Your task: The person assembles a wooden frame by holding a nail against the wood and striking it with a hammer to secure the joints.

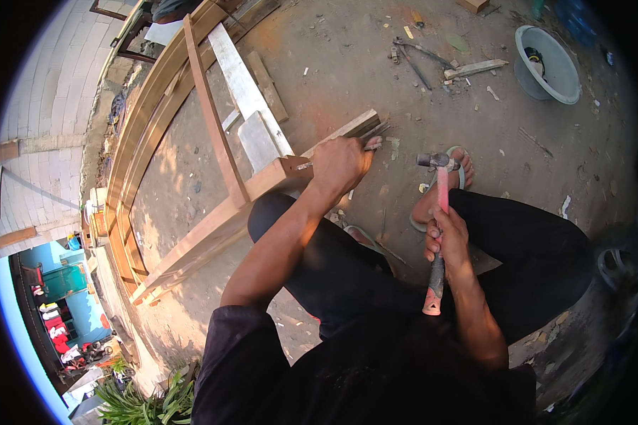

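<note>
My right hand [448, 241] is wrapped round the handle of a hammer [443, 190], whose worn metal head points up, over my foot. My left hand [342, 166] is closed at the near corner of a long wooden frame [198, 244], beside a short timber end [361, 123]. A thin dark piece sticks out past its fingers; what the fingers grip is mostly hidden. The frame's corner, with a dark slot cut in it, lies by my left knee. Hammer and frame are apart.
A white-painted board [242, 78] and a reddish crossbar [209, 106] reach across the frame. Pincers [422, 55] and a wood scrap [476, 69] lie on the dirt ground ahead. At the far right stands a grey basin [556, 64]. Plants [145, 400] grow at lower left.
</note>
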Demonstrator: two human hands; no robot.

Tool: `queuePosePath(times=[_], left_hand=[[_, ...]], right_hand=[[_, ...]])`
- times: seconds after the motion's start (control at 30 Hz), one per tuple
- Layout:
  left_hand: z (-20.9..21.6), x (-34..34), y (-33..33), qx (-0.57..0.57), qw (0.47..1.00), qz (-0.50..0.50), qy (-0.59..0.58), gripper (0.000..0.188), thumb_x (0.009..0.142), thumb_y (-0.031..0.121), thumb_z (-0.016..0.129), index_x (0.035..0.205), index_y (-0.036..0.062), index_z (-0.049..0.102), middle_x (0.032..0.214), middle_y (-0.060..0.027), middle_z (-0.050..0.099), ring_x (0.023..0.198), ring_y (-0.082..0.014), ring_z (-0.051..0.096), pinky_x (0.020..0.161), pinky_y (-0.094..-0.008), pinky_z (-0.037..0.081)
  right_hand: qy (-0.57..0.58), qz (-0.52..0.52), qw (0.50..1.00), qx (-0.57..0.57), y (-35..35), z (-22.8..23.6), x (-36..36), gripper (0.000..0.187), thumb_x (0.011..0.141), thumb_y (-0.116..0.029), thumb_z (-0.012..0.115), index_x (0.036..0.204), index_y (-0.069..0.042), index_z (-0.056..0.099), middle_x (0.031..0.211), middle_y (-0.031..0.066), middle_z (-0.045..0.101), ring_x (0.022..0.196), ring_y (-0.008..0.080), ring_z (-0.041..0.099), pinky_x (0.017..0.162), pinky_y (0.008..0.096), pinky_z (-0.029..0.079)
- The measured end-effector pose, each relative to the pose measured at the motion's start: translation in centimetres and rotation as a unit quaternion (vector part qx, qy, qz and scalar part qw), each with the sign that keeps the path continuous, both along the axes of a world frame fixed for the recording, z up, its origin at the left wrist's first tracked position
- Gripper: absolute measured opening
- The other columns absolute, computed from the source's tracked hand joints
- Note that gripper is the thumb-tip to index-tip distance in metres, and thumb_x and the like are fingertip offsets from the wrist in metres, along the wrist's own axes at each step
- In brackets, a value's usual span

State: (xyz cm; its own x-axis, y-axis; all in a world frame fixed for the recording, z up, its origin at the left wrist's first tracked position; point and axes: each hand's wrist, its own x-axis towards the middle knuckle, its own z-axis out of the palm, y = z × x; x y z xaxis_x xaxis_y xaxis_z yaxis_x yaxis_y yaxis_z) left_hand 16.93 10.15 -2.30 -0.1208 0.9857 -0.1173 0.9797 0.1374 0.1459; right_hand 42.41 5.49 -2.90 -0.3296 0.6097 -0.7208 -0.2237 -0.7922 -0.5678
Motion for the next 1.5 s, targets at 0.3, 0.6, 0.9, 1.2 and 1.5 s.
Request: queuePosePath(times=[0.3, 0.6, 0.9, 1.2, 1.5], left_hand=[[0.1, -0.9, 0.8, -0.034, 0.999, 0.008, 0.006, 0.052, 0.093, 0.046, 0.056, 0.077, -0.0007, 0.073, 0.073, -0.0244, 0.069, 0.070, -0.0397, 0.071, 0.064, -0.0494, 0.056], [0.7, -1.0, 1.5, -0.062, 0.996, 0.059, 0.011, 0.048, 0.093, 0.041, 0.056, 0.079, -0.0012, 0.073, 0.077, -0.0252, 0.069, 0.074, -0.0410, 0.070, 0.067, -0.0496, 0.056], [-0.1, -1.2, 1.1, -0.030, 0.999, 0.044, -0.004, 0.047, 0.095, 0.038, 0.053, 0.079, -0.0014, 0.073, 0.070, -0.0267, 0.066, 0.071, -0.0450, 0.068, 0.069, -0.0522, 0.055], [-0.7, -2.4, 0.6, -0.017, 0.998, 0.036, 0.038, 0.049, 0.099, 0.037, 0.051, 0.074, -0.0006, 0.070, 0.074, -0.0239, 0.068, 0.069, -0.0416, 0.069, 0.064, -0.0501, 0.055], [-0.7, -2.0, 1.1, 0.021, 0.999, 0.042, 0.007, 0.048, 0.098, 0.036, 0.054, 0.073, -0.0023, 0.070, 0.072, -0.0240, 0.067, 0.068, -0.0418, 0.068, 0.065, -0.0501, 0.055]], right_hand=[[0.005, -0.001, 1.000, -0.001, -0.2, 0.5, 0.3, 0.021, 0.102, -0.030, 0.052, 0.103, -0.010, 0.052, 0.065, -0.0027, 0.041, 0.041, 0.0065, 0.039, 0.034, 0.0257, 0.037], [0.018, -0.008, 1.000, 0.003, 0.2, 1.5, 0.1, 0.019, 0.103, -0.029, 0.051, 0.104, -0.010, 0.051, 0.065, -0.0023, 0.041, 0.041, 0.0074, 0.040, 0.034, 0.0263, 0.038], [0.056, -0.148, 0.984, 0.085, 3.9, 4.2, -2.4, 0.020, 0.104, -0.027, 0.046, 0.101, -0.008, 0.049, 0.066, -0.0010, 0.042, 0.040, 0.0088, 0.038, 0.033, 0.0269, 0.037], [0.099, 0.094, 0.988, 0.071, 3.1, 5.8, -3.2, 0.020, 0.105, -0.026, 0.045, 0.096, -0.008, 0.046, 0.064, -0.0008, 0.043, 0.039, 0.0081, 0.040, 0.032, 0.0267, 0.036], [0.011, -0.034, 0.997, 0.075, 5.0, 3.9, -4.1, 0.015, 0.103, -0.024, 0.047, 0.101, -0.009, 0.046, 0.064, -0.0018, 0.041, 0.041, 0.0082, 0.039, 0.035, 0.0278, 0.038]])
